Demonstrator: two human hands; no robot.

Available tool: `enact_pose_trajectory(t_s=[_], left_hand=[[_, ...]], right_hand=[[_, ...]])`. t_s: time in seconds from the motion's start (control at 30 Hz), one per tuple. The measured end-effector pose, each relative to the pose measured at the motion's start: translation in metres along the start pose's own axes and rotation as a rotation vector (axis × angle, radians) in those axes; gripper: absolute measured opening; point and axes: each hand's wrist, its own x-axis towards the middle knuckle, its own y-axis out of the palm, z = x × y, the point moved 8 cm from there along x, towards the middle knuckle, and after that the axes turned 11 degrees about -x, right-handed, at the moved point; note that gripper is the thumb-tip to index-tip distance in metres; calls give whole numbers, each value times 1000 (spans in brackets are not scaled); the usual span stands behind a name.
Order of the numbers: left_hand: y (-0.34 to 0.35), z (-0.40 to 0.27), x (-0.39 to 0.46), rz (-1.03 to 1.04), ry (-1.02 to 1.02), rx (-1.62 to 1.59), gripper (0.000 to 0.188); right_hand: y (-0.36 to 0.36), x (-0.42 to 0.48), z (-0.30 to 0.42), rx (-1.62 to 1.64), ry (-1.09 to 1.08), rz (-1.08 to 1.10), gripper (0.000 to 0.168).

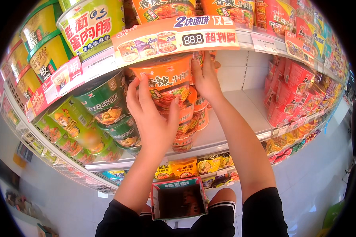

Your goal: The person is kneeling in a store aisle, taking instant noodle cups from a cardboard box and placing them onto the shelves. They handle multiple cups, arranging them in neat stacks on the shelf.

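Observation:
On the middle shelf, an orange instant-noodle bowl (166, 75) sits at the top of a stack, tilted slightly under the shelf above. My left hand (152, 106) holds its front left, fingers up its left side and thumb across the front. At the bowl's right edge is my right hand (206, 78), its fingers reaching up beside another orange container (198, 56) behind. Whether those fingers grip anything cannot be told. More orange noodle bowls (184, 130) are stacked below and behind, partly hidden. Green noodle bowls (102, 102) stand just left of my left hand.
An orange promotional strip (178, 37) hangs from the upper shelf edge, close above my hands. Pink noodle cups (290, 89) are stacked at the right. Below, noodle packets (184, 169) fill a lower shelf. An open cardboard box (155, 201) is between my knees.

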Motion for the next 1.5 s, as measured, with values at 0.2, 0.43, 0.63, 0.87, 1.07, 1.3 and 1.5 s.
enact_pose_trajectory(t_s=[0.2, 0.43, 0.63, 0.87, 1.07, 1.3, 1.5], left_hand=[[-2, -11, 3, 86, 38, 154, 82], [-6, -4, 2, 12, 44, 13, 79], [-4, -5, 1, 72, 82, 158, 78], [-9, -14, -14, 107, 133, 43, 71], [-72, -15, -164, 330, 182, -174, 24], [-21, 88, -454, 1238, -611, -186, 28], [-4, 120, -614, 2112, -643, 73, 40]], right_hand=[[1, 0, -2, 53, 36, 45, 83], [0, 1, -4, 59, 24, 122, 74], [5, 1, -6, 17, 25, 133, 75], [-33, -19, -15, -105, -89, 20, 70], [-114, -206, -19, 81, 60, -149, 47], [-106, -498, -139, -486, 516, 335, 50], [-78, -537, -142, -815, 470, 567, 38]])
